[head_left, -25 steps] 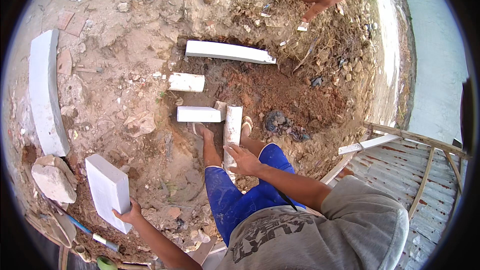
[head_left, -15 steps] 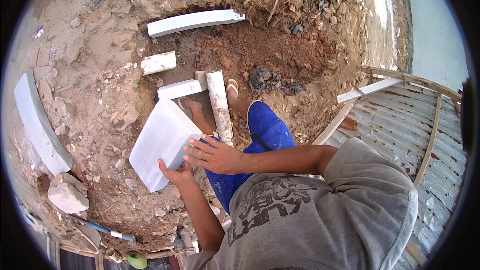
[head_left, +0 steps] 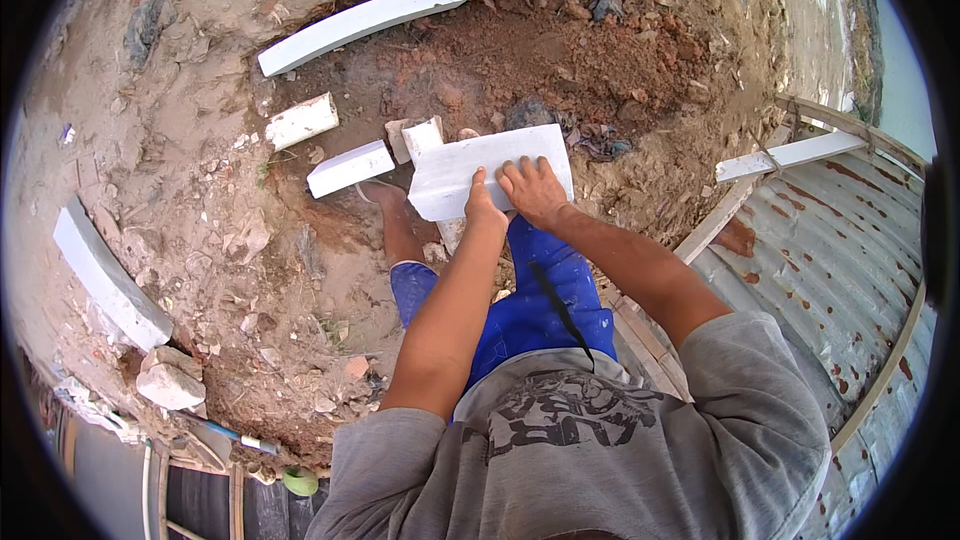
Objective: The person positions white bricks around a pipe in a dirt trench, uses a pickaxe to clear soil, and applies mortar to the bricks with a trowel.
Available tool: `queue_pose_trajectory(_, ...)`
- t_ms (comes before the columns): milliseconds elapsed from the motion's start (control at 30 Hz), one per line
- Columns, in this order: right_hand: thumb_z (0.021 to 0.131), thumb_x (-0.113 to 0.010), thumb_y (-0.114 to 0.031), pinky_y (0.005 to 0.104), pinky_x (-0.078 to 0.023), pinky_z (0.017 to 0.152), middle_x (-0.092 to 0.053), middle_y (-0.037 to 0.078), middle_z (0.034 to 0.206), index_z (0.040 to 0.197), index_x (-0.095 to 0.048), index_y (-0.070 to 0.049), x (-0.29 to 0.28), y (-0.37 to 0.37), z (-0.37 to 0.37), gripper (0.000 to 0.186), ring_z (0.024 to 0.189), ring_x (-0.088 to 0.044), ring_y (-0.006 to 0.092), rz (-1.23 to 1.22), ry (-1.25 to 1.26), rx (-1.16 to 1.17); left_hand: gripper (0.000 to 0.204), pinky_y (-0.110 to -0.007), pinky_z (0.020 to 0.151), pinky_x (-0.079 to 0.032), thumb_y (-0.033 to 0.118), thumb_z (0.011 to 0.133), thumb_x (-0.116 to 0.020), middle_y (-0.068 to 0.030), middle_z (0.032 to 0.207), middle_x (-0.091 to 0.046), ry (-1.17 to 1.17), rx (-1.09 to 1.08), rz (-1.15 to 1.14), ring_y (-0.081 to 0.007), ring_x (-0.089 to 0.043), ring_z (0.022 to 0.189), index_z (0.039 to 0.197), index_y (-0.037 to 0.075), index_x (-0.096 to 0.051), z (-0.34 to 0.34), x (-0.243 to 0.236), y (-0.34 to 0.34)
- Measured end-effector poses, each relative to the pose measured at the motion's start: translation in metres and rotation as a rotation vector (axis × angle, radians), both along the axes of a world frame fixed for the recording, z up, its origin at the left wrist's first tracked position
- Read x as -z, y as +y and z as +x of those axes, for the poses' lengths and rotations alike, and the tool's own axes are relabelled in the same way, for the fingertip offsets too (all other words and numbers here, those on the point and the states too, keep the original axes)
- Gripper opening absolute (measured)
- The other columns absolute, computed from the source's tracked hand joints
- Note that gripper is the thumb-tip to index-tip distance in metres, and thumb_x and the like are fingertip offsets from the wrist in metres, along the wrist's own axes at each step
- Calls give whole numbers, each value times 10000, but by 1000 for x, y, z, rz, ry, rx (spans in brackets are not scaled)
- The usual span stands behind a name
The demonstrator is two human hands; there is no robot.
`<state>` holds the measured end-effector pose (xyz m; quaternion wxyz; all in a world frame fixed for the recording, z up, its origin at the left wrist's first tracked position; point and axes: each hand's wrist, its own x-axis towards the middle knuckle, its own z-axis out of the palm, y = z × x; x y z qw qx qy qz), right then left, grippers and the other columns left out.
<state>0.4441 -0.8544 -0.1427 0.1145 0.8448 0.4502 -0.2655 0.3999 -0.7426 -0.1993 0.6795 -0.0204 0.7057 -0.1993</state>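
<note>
A smooth white rectangular block (head_left: 450,165) lies crosswise in front of my right knee, its long face turned up. My left hand (head_left: 483,202) grips its near edge, with the thumb up on the top face. Just to the right, my right hand (head_left: 533,190) bends its fingers over the same edge onto that face. The block partly covers a dirty white pipe (head_left: 450,232) and hides my right foot. Left of it, a smaller white block piece (head_left: 350,168) rests on the soil by my left foot.
A long white block (head_left: 362,25) lies in the dug soil ahead, with a short white pipe (head_left: 302,121) nearer. Another long block (head_left: 110,275) and a stone chunk (head_left: 170,382) are at left. Rusty corrugated sheets (head_left: 830,230) and a wooden beam (head_left: 790,157) stand at right.
Both hands have carried the white block rightward and turned it crosswise. My right hand has shifted from its end to its near long edge. The view has shifted slightly.
</note>
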Motion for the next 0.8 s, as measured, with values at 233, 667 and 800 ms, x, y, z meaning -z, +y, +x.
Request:
queue_pose_trajectory(233, 776, -772, -181, 460, -475, 919, -579, 66, 1226, 1320, -495, -106, 70, -33, 77, 614, 1131, -606, 275, -258, 183, 65, 927, -617, 1160, -291, 561, 817, -769, -265, 1562, -353, -254, 1233, 546, -388, -329, 1468, 1501, 44, -417, -74, -3, 45)
queue_pose_trajectory(667, 776, -782, -168, 451, -479, 905, -584, 33, 1199, 1270, -514, -136, 98, -29, 92, 563, 1115, -613, 248, -263, 116, -18, 1041, -536, 1077, -449, 685, 859, -625, -254, 1527, -409, 13, 1845, 396, -466, -505, 1327, 1547, -18, -286, -304, -45, 137)
queue_pose_trajectory(800, 769, -788, -168, 461, -487, 900, -581, 36, 1202, 1278, -503, -133, 97, -27, 80, 585, 1118, -616, 259, -287, 119, 47, 1086, -540, 1069, -456, 690, 854, -625, -267, 1539, -390, 92, 1868, 262, -453, -506, 1335, 1560, -35, -233, -272, -45, 123)
